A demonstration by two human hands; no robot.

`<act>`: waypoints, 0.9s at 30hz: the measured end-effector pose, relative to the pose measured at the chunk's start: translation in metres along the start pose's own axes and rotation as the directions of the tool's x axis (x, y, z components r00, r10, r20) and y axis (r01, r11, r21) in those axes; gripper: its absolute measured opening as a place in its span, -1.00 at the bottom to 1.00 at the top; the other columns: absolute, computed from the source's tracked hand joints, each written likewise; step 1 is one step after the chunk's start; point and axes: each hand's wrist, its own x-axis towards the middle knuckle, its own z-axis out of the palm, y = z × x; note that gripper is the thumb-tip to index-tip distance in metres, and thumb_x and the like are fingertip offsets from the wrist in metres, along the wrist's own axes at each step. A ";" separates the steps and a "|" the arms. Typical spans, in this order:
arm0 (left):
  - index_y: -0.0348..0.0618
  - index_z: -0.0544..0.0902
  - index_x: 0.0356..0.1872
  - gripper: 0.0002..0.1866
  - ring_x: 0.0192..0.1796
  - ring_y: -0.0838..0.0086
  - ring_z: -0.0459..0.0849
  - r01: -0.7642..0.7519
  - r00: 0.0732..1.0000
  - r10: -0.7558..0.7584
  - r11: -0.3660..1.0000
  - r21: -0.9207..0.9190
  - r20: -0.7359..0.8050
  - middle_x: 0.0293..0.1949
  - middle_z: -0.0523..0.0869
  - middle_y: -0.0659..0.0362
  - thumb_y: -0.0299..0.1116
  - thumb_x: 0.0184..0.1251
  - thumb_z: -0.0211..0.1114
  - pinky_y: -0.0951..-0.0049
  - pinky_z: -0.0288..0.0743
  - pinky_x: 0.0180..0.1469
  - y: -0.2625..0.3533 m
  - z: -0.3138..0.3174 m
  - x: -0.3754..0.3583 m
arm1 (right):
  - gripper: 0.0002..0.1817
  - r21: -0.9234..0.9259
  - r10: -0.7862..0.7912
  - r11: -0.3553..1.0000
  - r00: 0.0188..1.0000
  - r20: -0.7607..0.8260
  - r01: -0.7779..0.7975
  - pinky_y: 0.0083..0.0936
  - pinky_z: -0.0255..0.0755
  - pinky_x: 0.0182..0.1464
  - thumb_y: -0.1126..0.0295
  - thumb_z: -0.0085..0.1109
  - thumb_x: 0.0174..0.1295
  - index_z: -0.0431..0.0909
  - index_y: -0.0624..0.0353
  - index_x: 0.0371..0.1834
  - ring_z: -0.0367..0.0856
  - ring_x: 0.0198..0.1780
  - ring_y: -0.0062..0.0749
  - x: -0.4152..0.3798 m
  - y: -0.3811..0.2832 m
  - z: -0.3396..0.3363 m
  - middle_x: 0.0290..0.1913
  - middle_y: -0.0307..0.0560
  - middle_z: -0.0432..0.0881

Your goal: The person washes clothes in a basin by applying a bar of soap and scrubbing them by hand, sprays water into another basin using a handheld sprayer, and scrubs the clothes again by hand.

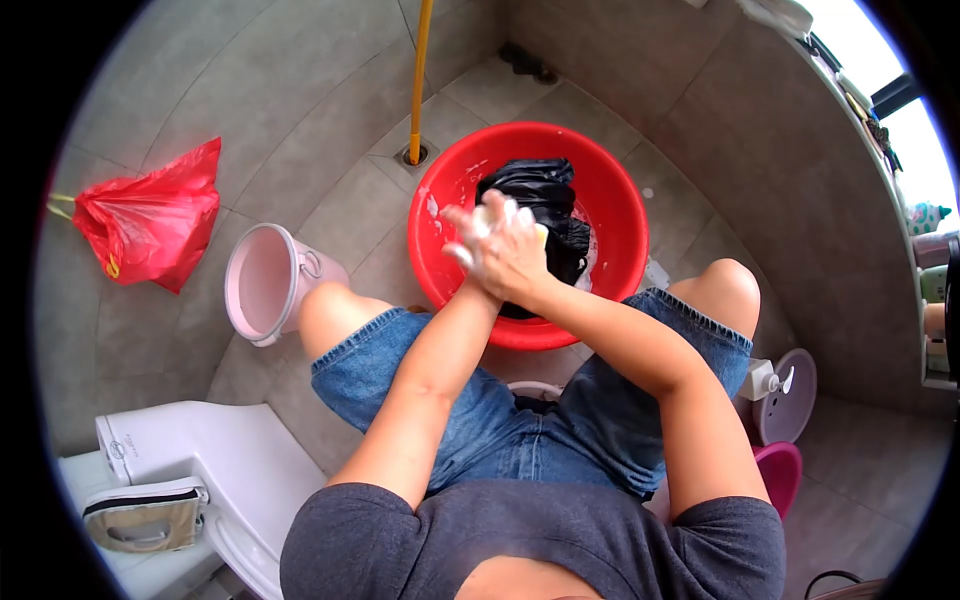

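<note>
Both hands meet above the red basin (627,270), with white foam on their fingers. My left hand (468,238) has its fingers stretched apart, slightly blurred. Across it lies my right hand (515,258), its fingers bent against the left. A small pale yellow patch shows at the right hand's edge; what is between the palms is hidden. Wet black cloth (535,185) lies in the basin just beyond and beside the hands, with suds around it.
A pink bucket (262,285) stands left of the knees, and a red plastic bag (160,220) is farther left. The yellow pipe (420,80) enters a floor drain. The white toilet (240,450) is lower left; a pump bottle (762,380) is at right.
</note>
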 end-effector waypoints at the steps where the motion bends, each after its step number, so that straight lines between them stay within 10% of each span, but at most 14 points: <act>1: -0.07 0.47 0.18 -0.48 0.23 0.29 0.46 -0.010 1.000 0.010 1.000 0.004 -0.004 0.10 0.57 0.14 0.03 0.37 -0.09 0.24 0.30 0.30 0.002 0.000 0.000 | -0.46 0.014 0.000 1.000 0.999 0.036 -0.001 -0.23 0.37 -0.05 -0.08 0.18 0.14 0.44 -0.22 0.19 0.44 -0.03 -0.09 0.001 0.003 0.001 0.02 0.10 0.42; 8: -0.08 0.49 0.15 -0.55 0.25 0.34 0.46 -0.085 0.968 0.064 0.993 -0.078 -0.244 0.10 0.59 0.16 -0.05 0.46 -0.13 0.29 0.28 0.34 -0.001 0.007 0.010 | -0.46 0.067 0.402 0.913 0.856 -0.325 -0.403 -0.14 0.39 -0.05 -0.06 0.17 0.18 0.46 0.04 0.11 0.47 -0.03 0.01 0.034 0.096 0.022 -0.06 0.14 0.47; 10: -0.12 0.52 0.12 -0.51 0.14 0.31 0.56 -0.194 0.981 0.194 0.980 0.042 -0.008 0.07 0.61 0.15 0.01 0.44 -0.10 0.29 0.37 0.28 -0.001 -0.006 0.015 | -0.44 0.397 0.856 0.478 0.516 -0.012 -0.783 -0.15 0.42 -0.03 -0.13 0.08 0.25 0.45 0.05 0.13 0.49 0.06 -0.03 0.036 0.136 0.021 0.03 0.10 0.49; 12: -0.13 0.54 0.10 -0.48 0.13 0.35 0.56 -0.271 0.962 0.258 0.939 0.213 0.087 0.06 0.62 0.15 0.07 0.42 -0.07 0.33 0.39 0.26 0.005 0.010 0.011 | -0.39 0.716 0.815 -0.297 0.222 0.535 -0.632 -0.15 0.47 0.03 -0.19 -0.03 0.29 0.44 0.07 0.16 0.52 0.12 -0.09 0.028 0.160 0.023 0.12 0.06 0.51; 13: -0.14 0.53 0.11 -0.46 0.14 0.36 0.56 -0.310 0.951 0.294 0.899 0.310 0.097 0.07 0.61 0.14 0.10 0.41 -0.05 0.34 0.39 0.26 0.009 0.011 0.010 | -0.42 0.685 0.524 -0.457 0.450 0.723 -0.567 -0.19 0.53 0.04 -0.14 -0.07 0.33 0.49 0.14 0.10 0.59 0.06 -0.16 -0.002 0.207 0.071 0.08 0.04 0.59; 16: -0.18 0.50 0.15 -0.37 0.16 0.39 0.54 -0.275 0.951 0.309 0.834 0.478 0.007 0.10 0.60 0.13 0.18 0.36 0.03 0.35 0.38 0.26 0.023 0.009 0.009 | -0.50 0.437 0.058 -0.776 0.639 0.767 -0.455 -0.23 0.57 0.01 -0.01 -0.04 0.34 0.53 0.24 0.02 0.66 -0.07 -0.20 -0.010 0.158 0.042 -0.05 0.02 0.67; 25: -0.38 0.19 0.37 -0.04 0.24 0.14 0.48 0.097 0.620 0.419 0.798 0.595 -0.664 0.39 0.25 -0.05 0.29 0.21 0.15 0.23 0.34 0.27 0.049 -0.110 0.023 | -0.71 0.576 0.314 -0.693 0.538 0.783 -0.434 -0.15 0.59 -0.04 0.39 -0.09 0.17 0.51 0.29 -0.11 0.68 -0.15 -0.08 0.005 0.151 0.030 -0.20 0.07 0.66; 27: -0.22 0.14 0.41 -0.05 0.25 0.08 0.47 0.115 0.533 0.341 0.878 0.465 -0.775 0.39 0.25 -0.05 0.31 0.20 0.12 0.07 0.30 0.29 0.047 -0.099 0.016 | -0.70 0.591 0.208 -0.698 0.675 0.708 -0.404 -0.08 0.55 0.03 0.41 -0.05 0.14 0.51 0.31 -0.11 0.67 -0.16 -0.05 0.011 0.158 0.032 -0.24 0.07 0.66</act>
